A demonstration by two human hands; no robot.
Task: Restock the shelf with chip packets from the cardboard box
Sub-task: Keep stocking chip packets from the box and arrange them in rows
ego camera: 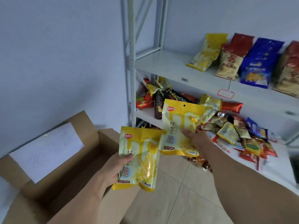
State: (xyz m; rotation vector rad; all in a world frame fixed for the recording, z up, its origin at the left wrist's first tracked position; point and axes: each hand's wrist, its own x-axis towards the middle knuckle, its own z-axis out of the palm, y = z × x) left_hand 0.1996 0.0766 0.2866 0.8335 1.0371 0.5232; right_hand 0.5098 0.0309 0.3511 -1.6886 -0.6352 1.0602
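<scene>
So each hand's got one packet right now. The left hand point(119, 168) is clamped on a glossy yellow-and-cream plastic chip packet point(139, 157), thumb across the front near its left edge, fingers hidden behind it. The right hand point(193, 139) grips a second matching yellow-and-cream chip packet point(179, 126) the same way, thumb on the front at its right side, rest of the fingers out of sight behind.

Both packets look identical: flat pillow bags, bright yellow band at the top with a small red oval logo in the upper left corner, a pale cream middle with what looks like yellow drips running down, dark characters stacked vertically, and a yellow strip along the bottom seam. The right one has a small round hang hole at the top. They're held upright, faces toward the camera, the right one higher and its lower left corner overlapping the top right corner of the left one.

Below and left of the left-hand grip sits the open brown cardboard box point(53, 175), flaps up, with a white paper sheet point(47, 151) lying on one flap.

Up and right of the right-hand grip is the white metal shelf point(169, 67), with a row of standing bags: yellow, red, blue. Just behind the right packet, the lower shelf board holds a messy heap of mixed snack packets point(234, 131).
</scene>
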